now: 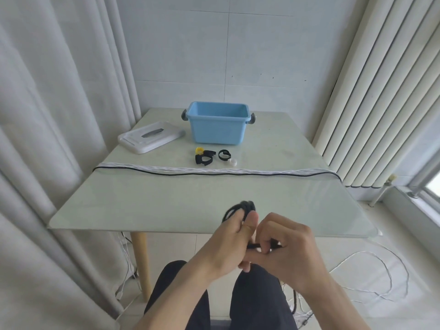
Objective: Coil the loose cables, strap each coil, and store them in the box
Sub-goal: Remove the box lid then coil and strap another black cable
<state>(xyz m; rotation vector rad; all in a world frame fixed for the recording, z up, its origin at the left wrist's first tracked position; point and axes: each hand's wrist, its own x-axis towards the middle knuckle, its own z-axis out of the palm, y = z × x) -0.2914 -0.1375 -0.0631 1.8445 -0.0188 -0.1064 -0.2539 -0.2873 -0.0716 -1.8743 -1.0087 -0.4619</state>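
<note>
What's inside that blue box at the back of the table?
The blue box is open; only its bare far inner wall shows. The near wall hides its floor, so I cannot tell whether anything lies there.

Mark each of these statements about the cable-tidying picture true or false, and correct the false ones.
1. The blue box has its lid on. False: the box is open, and the white lid lies on the table to its left.
2. The left hand holds a coil of black cable. True.
3. The straps lie inside the box. False: they lie on the table in front of it.
4. White and black cables stretch across the table from side to side. True.
5. The right hand rests flat on the table. False: it pinches something black near the left hand.
</note>
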